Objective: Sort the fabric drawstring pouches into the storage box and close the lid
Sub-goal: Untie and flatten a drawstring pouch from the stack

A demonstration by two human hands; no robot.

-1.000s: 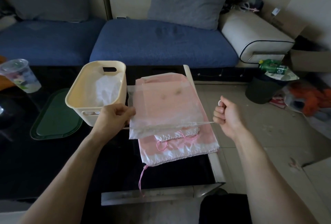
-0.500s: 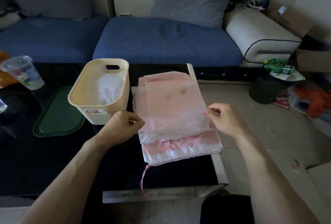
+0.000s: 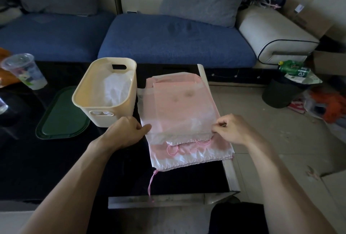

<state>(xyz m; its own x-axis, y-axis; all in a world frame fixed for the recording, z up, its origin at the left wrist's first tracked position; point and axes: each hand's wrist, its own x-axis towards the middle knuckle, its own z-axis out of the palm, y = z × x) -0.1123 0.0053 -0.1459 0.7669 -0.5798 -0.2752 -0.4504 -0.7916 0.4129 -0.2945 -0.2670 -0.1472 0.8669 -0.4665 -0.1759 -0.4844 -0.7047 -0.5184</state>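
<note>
Black table (image 3: 56, 158) bears box (image 3: 104, 99), lid (image 3: 61, 115), pouches (image 3: 187, 151), cup (image 3: 26, 70).

Head-worn view looks forward and down, close over the table (image 3: 56, 168).

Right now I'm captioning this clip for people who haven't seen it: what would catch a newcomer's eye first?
The stack of pink pouches at the table's right edge, with a sheer white pouch held over it by the left hand and right hand, each pinching a near corner. Next, the cream storage box just left of them, white fabric already inside, and its green lid lying flat beside it.
</note>
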